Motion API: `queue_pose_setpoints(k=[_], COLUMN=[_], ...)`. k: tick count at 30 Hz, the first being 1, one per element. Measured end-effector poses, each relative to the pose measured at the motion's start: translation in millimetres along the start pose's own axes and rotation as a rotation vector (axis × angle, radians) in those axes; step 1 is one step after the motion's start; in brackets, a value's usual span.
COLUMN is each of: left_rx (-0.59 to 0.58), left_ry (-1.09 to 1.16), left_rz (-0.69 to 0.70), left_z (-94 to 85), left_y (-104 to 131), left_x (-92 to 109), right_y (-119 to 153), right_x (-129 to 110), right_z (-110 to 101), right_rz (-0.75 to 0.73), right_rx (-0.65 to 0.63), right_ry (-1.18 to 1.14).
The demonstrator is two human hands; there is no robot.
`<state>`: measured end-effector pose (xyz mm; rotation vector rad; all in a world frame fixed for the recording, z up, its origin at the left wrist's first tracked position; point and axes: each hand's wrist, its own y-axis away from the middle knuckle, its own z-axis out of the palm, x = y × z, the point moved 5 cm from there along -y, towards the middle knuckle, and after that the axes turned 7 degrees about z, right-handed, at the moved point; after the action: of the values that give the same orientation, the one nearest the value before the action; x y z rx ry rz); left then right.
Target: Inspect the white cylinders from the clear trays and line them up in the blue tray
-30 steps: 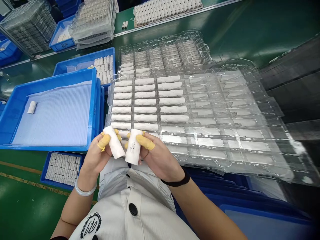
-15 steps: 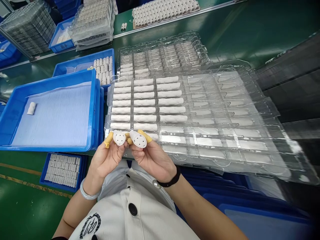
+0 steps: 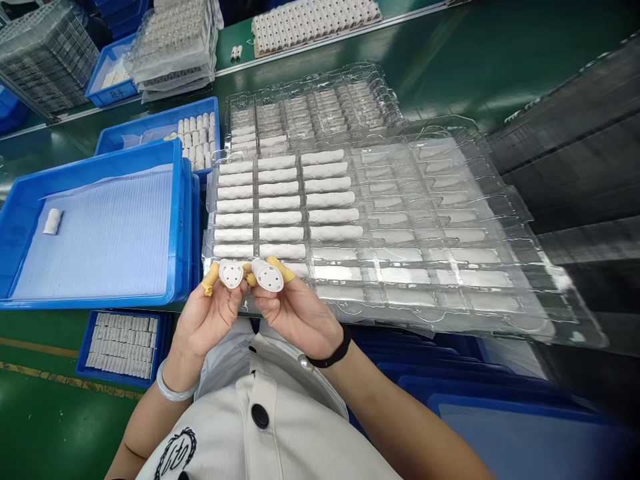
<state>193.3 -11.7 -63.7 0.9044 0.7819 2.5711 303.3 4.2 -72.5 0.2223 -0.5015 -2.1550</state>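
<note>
Left grip (image 3: 207, 319) closed around white cylinder (image 3: 231, 275), right grip (image 3: 300, 315) likewise

From the right hand (image 3: 300, 320), the left hand (image 3: 207, 317) blocks nine o'clock, the blue bin (image 3: 176, 227) ten; air over the clear tray (image 3: 435, 257) at two seems passable.

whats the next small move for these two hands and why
Perhaps turn both white cylinders side-on: the left hand and right hand each hold one with its dotted end toward the camera, hiding most of its side, whereas the white pieces in the clear tray lie lengthwise.
</note>
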Motion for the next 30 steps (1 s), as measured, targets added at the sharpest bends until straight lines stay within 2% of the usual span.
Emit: queue_pose_setpoints(k=[10, 13, 17, 21, 26, 30], left_rx=[0.095, 0.062, -0.072, -0.205, -0.204, -0.194], left_ry=[0.066, 0.020, -0.141, -0.209, -0.174, -0.160], left_rz=[-0.047, 0.008, 0.146, 0.144, 0.128, 0.126], left_z=[7.4, 4.2, 3.8, 10.1, 14.2, 13.8], left_y=[1, 1, 3, 5, 2, 1], left_x=[-2, -1, 9, 10, 4, 2], right_y=[2, 4, 9, 14, 15, 13], right_x=[1, 0, -6, -8, -7, -5], right_z=[3, 5, 6, 9, 12, 16], right_rz=[-0.013, -0.053, -0.168, -0.202, -0.255, -0.230], right_rx=[0.083, 0.101, 0.120, 0.050, 0.054, 0.019], right_ry=[-0.012, 0.075, 0.230, 0.399, 0.379, 0.353])
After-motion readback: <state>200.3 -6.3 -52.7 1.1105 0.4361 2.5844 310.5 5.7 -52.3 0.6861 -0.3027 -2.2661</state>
